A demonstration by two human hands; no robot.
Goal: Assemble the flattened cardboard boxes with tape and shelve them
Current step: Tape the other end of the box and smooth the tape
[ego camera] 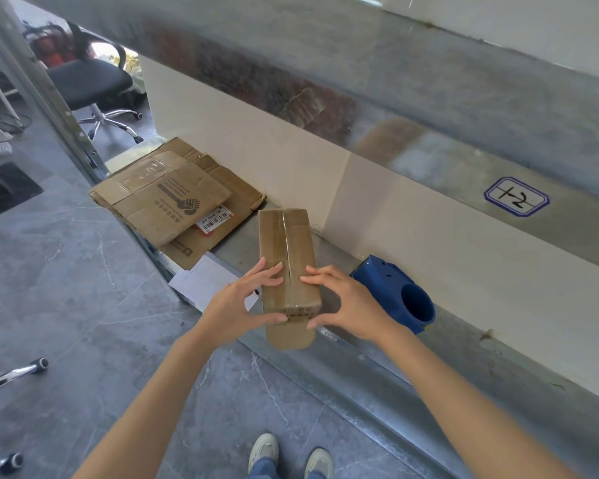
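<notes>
An assembled brown cardboard box [286, 243] with clear tape along its top seam lies lengthwise on the low metal shelf [236, 252], its near end past the shelf's front edge. My left hand [237, 305] holds the box's near left corner, fingers on top, thumb on the front face. My right hand [346, 302] holds the near right corner the same way. A stack of flattened cardboard boxes [173, 198] lies on the shelf's left end. A blue tape dispenser [398, 292] rests on the shelf just right of the box.
A white paper sheet [201, 281] lies at the shelf edge under my left hand. An upper shelf rail carries a label [516, 197]. A black office chair [90, 84] stands at far left, chair legs [11, 375] on the grey floor. My shoes [291, 454] show below.
</notes>
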